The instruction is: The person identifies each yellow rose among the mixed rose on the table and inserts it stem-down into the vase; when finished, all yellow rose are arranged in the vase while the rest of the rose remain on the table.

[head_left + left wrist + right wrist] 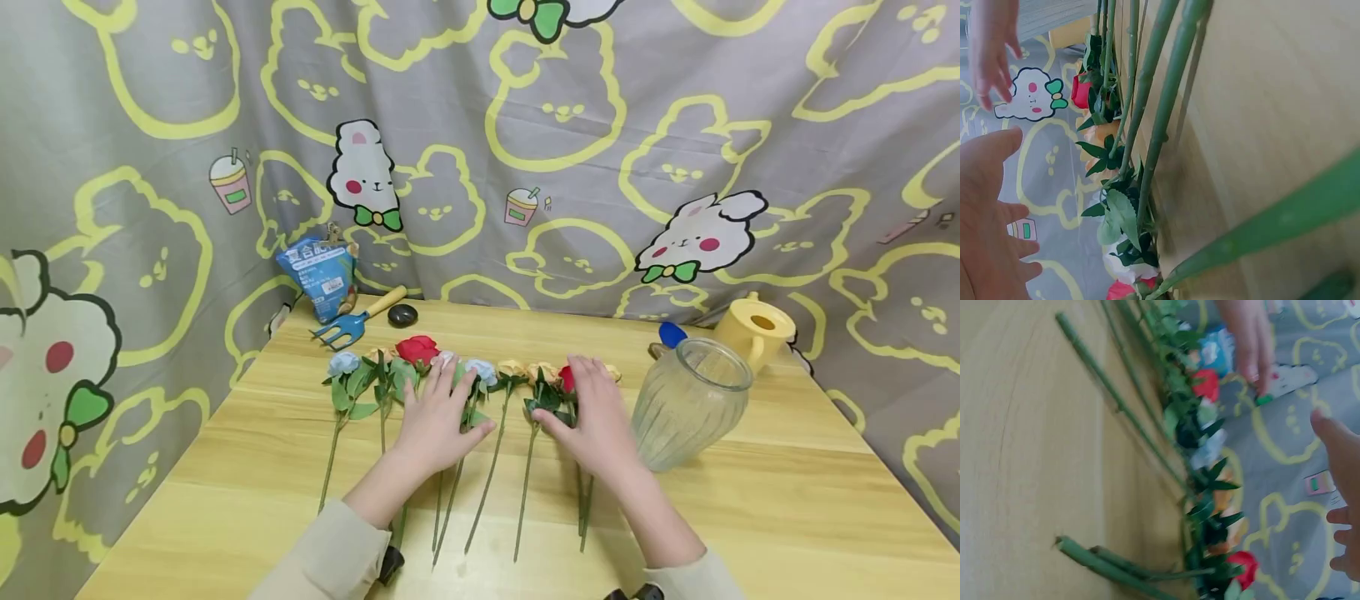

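Note:
A row of artificial roses lies on the wooden table, stems toward me. At its left end is a blue rose (344, 362), then a large red rose (417, 350). Pale orange roses (543, 372) lie further right, and another red rose (566, 379) is partly hidden by my right hand (596, 417). My left hand (438, 417) is spread above the middle of the row, near a light blue rose (482, 371). Both wrist views show gaps between the hands and the flowers, with nothing in either hand. Green stems (1147, 94) cross the left wrist view.
Right of the row stands a ribbed glass vase (693, 408), with a yellow watering can (753, 329) and a blue scoop (672, 335) behind it. At the back left are a blue bag (322, 279), a small garden fork (352, 323) and a black stone (402, 315).

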`<action>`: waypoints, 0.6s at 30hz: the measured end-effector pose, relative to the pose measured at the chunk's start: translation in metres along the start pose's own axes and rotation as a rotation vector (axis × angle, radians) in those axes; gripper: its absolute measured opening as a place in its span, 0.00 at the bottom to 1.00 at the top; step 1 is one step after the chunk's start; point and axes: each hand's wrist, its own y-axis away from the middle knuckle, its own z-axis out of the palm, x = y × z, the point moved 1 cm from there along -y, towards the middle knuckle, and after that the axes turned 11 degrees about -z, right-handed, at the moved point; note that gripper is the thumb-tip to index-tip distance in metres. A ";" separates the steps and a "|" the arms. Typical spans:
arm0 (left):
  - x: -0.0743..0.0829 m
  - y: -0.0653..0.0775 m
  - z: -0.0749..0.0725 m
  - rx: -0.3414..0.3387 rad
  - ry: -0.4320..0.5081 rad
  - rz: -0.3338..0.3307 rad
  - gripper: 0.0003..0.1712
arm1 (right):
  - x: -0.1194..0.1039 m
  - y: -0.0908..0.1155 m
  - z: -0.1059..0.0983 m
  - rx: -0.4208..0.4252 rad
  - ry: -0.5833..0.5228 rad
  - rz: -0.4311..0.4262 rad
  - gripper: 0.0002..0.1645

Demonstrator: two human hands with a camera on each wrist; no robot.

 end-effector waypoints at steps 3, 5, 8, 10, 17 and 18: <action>0.000 0.002 0.001 -0.041 0.050 -0.014 0.46 | -0.005 0.005 -0.018 0.167 -0.101 -0.051 0.44; -0.001 0.003 0.003 -0.060 0.081 -0.022 0.45 | -0.007 0.011 -0.034 0.309 -0.164 -0.126 0.37; -0.003 0.003 0.004 -0.068 0.105 -0.031 0.45 | -0.004 0.018 -0.058 0.543 -0.198 -0.268 0.30; -0.004 0.003 0.004 -0.065 0.111 -0.037 0.45 | 0.001 0.021 -0.072 0.705 -0.206 -0.331 0.29; -0.005 0.004 0.003 -0.074 0.115 -0.033 0.45 | 0.047 0.045 -0.090 0.912 -0.328 -0.094 0.43; -0.005 0.004 0.004 -0.077 0.117 -0.030 0.45 | 0.056 0.051 -0.089 0.863 -0.360 -0.024 0.47</action>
